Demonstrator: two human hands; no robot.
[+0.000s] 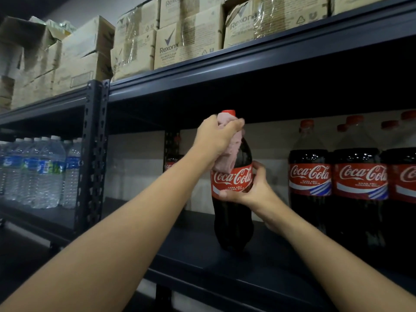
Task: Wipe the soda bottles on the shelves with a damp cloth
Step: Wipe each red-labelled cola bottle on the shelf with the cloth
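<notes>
My right hand (pixel 252 188) grips the red label of the dark plastic cola bottle (pixel 233 194) standing near the shelf's front edge; my left hand (pixel 216 140) clamps a pink damp cloth (pixel 227 154) round its neck. Right of it, more cola bottles (pixel 358 176) probably wait; clear water bottles (pixel 42 172) stand far left.

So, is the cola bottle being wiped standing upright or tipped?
Upright: the cola bottle stands on its base on the shelf, red cap on top.
</notes>
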